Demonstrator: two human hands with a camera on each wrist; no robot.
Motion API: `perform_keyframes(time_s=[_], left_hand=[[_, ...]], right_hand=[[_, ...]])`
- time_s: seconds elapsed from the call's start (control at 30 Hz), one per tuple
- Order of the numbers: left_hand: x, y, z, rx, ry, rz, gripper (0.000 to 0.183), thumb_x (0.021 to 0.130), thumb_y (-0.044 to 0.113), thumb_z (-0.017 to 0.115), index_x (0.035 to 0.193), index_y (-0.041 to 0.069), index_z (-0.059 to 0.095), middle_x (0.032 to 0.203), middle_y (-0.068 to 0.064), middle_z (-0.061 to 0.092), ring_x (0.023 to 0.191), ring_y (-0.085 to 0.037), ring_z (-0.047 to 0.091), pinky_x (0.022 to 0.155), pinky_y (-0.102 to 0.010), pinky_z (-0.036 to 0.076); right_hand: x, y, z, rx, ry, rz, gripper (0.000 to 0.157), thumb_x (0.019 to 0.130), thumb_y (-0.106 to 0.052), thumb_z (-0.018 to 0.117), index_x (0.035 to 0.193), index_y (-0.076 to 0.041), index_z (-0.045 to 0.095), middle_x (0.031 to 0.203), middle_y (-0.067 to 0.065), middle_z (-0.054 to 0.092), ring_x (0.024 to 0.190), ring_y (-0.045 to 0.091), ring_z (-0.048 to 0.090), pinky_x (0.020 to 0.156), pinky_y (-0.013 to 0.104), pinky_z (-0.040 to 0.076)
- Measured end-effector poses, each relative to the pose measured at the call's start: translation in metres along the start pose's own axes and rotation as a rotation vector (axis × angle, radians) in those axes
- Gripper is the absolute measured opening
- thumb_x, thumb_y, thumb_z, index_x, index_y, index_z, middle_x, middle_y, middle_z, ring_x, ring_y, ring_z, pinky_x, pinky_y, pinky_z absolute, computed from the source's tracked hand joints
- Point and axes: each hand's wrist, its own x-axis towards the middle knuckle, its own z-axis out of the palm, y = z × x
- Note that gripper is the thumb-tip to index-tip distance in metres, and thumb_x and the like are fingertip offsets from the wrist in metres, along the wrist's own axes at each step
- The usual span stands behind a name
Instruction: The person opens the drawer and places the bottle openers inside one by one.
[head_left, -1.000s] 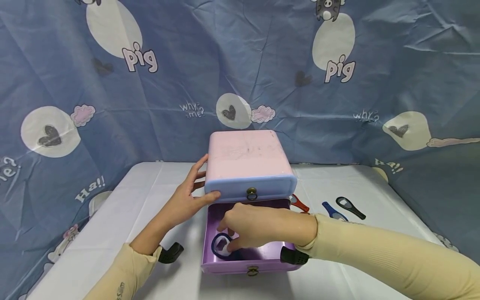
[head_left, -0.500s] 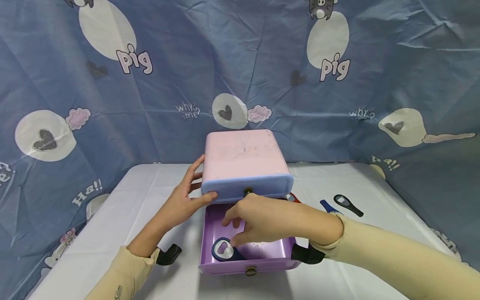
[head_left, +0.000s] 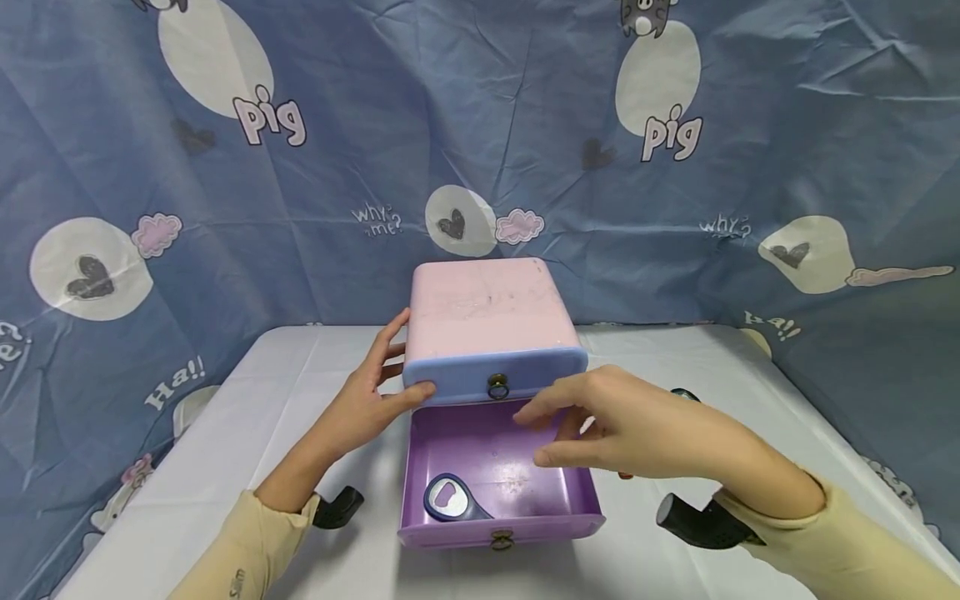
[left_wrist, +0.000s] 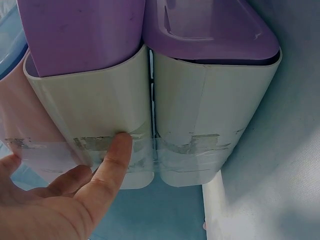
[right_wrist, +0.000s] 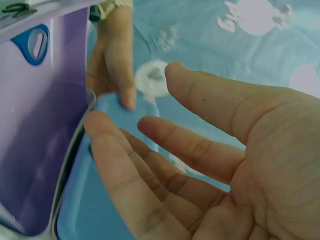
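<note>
A small drawer cabinet with a pink top (head_left: 487, 300) stands on the table. Its blue upper drawer (head_left: 457, 377) is closed, while the purple lower drawer (head_left: 487, 450) is pulled out. Inside the purple drawer, at its front left, lies a dark blue magnifying glass (head_left: 450, 497). My left hand (head_left: 367, 408) rests on the cabinet's left side, thumb at the blue drawer's front corner; in the left wrist view, an extended finger touches the pale casing (left_wrist: 95, 110). Over the purple drawer's right side hovers my right hand (head_left: 600, 421), fingers loosely bent and holding nothing.
To the right, my right arm mostly covers the other magnifying glasses; only the edge of a black one (head_left: 685, 393) and a red bit (head_left: 626, 476) show. A white cloth (head_left: 315, 367) covers the table, and a blue printed curtain (head_left: 337, 167) hangs behind.
My right hand has let go of the blue magnifying glass, leaving it in the purple drawer, and has moved up and to the right. The left hand stays at the cabinet.
</note>
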Motion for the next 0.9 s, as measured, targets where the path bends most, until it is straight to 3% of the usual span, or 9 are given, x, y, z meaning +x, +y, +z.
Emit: perform_keyframes(time_s=[0.07, 0.17, 0.23, 0.33, 0.4, 0.6, 0.9], left_hand=[[0.0, -0.001, 0.0, 0.002, 0.002, 0.005, 0.098, 0.098, 0.039, 0.078, 0.168, 0.056, 0.012, 0.17, -0.019, 0.034, 0.151, -0.047, 0.046, 0.101, -0.058, 0.059], [0.0, -0.001, -0.001, 0.001, 0.004, 0.009, 0.098, 0.098, 0.039, 0.078, 0.168, 0.055, 0.012, 0.17, -0.019, 0.034, 0.151, -0.048, 0.046, 0.101, -0.057, 0.059], [0.0, -0.001, 0.0, 0.001, 0.005, 0.003, 0.098, 0.098, 0.039, 0.078, 0.168, 0.056, 0.012, 0.17, -0.019, 0.034, 0.151, -0.047, 0.046, 0.101, -0.058, 0.059], [0.0, 0.0, 0.0, -0.005, 0.004, -0.012, 0.098, 0.098, 0.039, 0.079, 0.167, 0.058, 0.012, 0.171, -0.018, 0.034, 0.151, -0.047, 0.046, 0.103, -0.06, 0.058], [0.0, 0.0, 0.0, -0.005, 0.005, -0.019, 0.097, 0.098, 0.039, 0.079, 0.167, 0.058, 0.012, 0.171, -0.018, 0.033, 0.152, -0.046, 0.046, 0.104, -0.06, 0.057], [0.0, -0.001, 0.0, -0.009, 0.007, -0.015, 0.097, 0.098, 0.038, 0.079, 0.166, 0.059, 0.013, 0.171, -0.017, 0.034, 0.151, -0.046, 0.046, 0.104, -0.06, 0.057], [0.0, 0.0, 0.0, -0.012, -0.002, -0.004, 0.098, 0.098, 0.037, 0.079, 0.168, 0.056, 0.012, 0.17, -0.018, 0.034, 0.151, -0.046, 0.046, 0.103, -0.058, 0.058]], right_hand=[[-0.011, 0.005, -0.005, 0.037, 0.025, 0.022, 0.038, 0.101, -0.035, 0.077, 0.133, -0.017, 0.074, 0.114, -0.004, 0.078, 0.068, 0.005, 0.069, 0.064, 0.028, 0.061], [-0.025, 0.015, -0.011, 0.037, 0.085, 0.027, 0.036, 0.102, -0.037, 0.076, 0.133, -0.018, 0.074, 0.097, -0.008, 0.078, 0.069, 0.008, 0.07, 0.071, 0.028, 0.062], [-0.034, 0.023, -0.014, 0.02, 0.132, 0.025, 0.034, 0.103, -0.035, 0.075, 0.133, -0.019, 0.074, 0.103, -0.008, 0.079, 0.079, 0.007, 0.074, 0.078, 0.027, 0.062], [-0.045, 0.035, -0.018, -0.019, 0.209, 0.053, 0.032, 0.102, -0.032, 0.076, 0.133, -0.022, 0.074, 0.111, -0.009, 0.081, 0.09, 0.004, 0.076, 0.076, 0.026, 0.061], [-0.051, 0.045, -0.02, -0.037, 0.253, 0.078, 0.031, 0.102, -0.029, 0.077, 0.133, -0.024, 0.075, 0.126, -0.006, 0.078, 0.095, 0.002, 0.076, 0.075, 0.026, 0.06], [-0.069, 0.076, -0.03, -0.087, 0.355, 0.159, 0.031, 0.102, -0.025, 0.076, 0.133, -0.027, 0.074, 0.13, -0.002, 0.077, 0.1, 0.0, 0.075, 0.077, 0.027, 0.06], [-0.089, 0.135, -0.049, -0.017, 0.399, 0.271, 0.036, 0.106, -0.021, 0.071, 0.14, -0.012, 0.07, 0.13, 0.006, 0.075, 0.102, 0.0, 0.076, 0.084, 0.022, 0.062]])
